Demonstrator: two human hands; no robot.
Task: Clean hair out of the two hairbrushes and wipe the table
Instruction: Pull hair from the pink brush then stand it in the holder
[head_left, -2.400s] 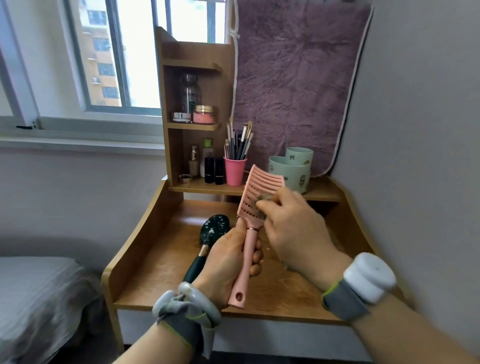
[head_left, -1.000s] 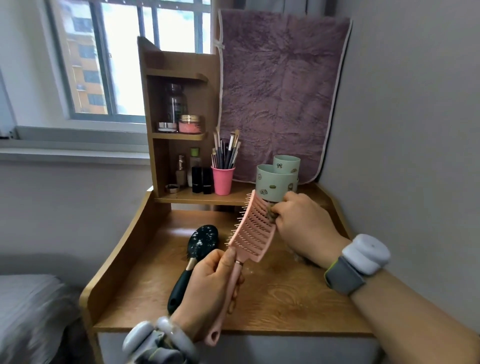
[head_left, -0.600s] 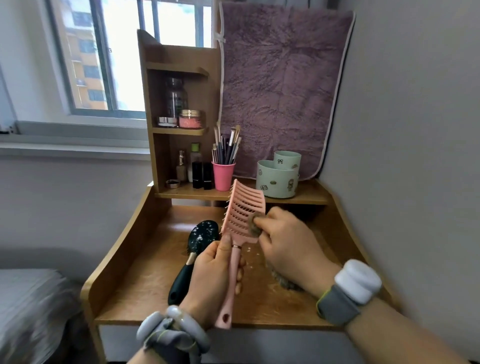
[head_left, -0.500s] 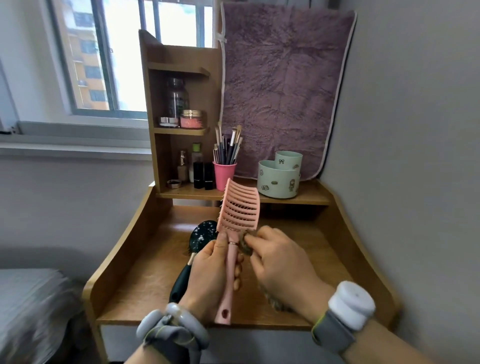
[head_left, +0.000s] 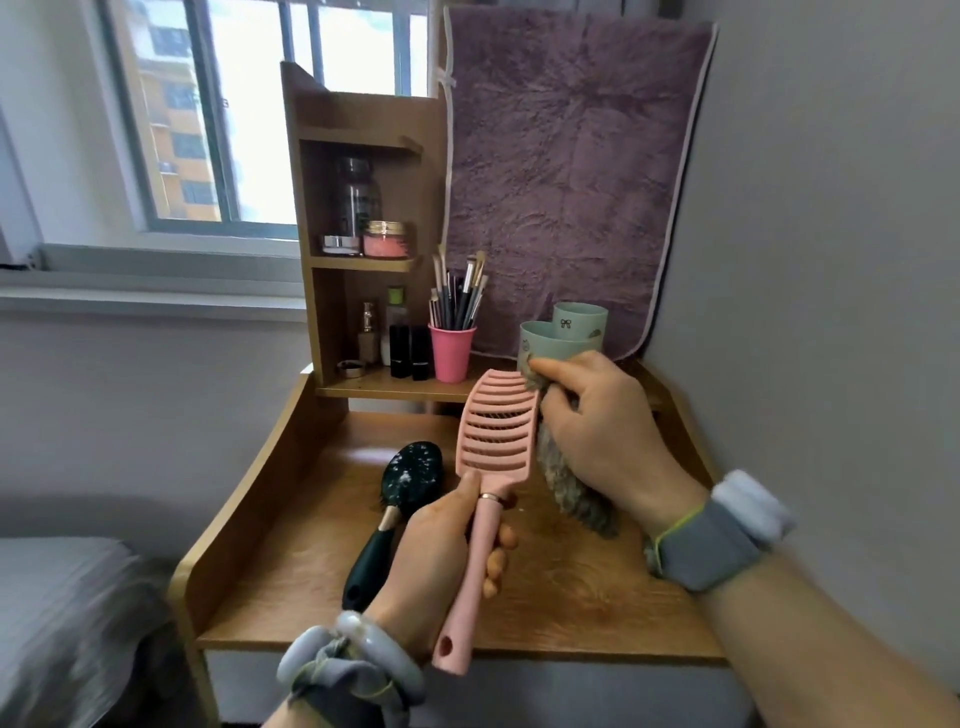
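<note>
Just above the table (head_left: 571, 597), the pink hairbrush (head_left: 496, 431) stands nearly upright with its slotted back toward the camera, so its bristle side is hidden; the left hand (head_left: 441, 545) grips its handle, fingers curled round it and thumb laid up along the neck. The right hand (head_left: 597, 431) sits against the right edge of the brush head, its fingertips (head_left: 537, 371) pinching at the top corner while the other fingers curl round a grey-brown clump (head_left: 569, 488) that hangs below the palm; it looks like pulled-out hair, though it may be a fuzzy cloth. A dark green hairbrush (head_left: 410, 478) lies on the table to the left, flecked with pale specks, its handle partly covered by the left hand. Behind, a raised ledge carries a pink cup (head_left: 451, 353) of makeup brushes and two pale green cups (head_left: 569, 335), the nearer one partly blocked by the right hand; a wooden shelf unit (head_left: 363, 130) holds jars and small bottles; a purple towel (head_left: 571, 156) hangs on the wall; a window (head_left: 234, 104) lies to the left, and a grey bed (head_left: 52, 623) shows at the lower left.
</note>
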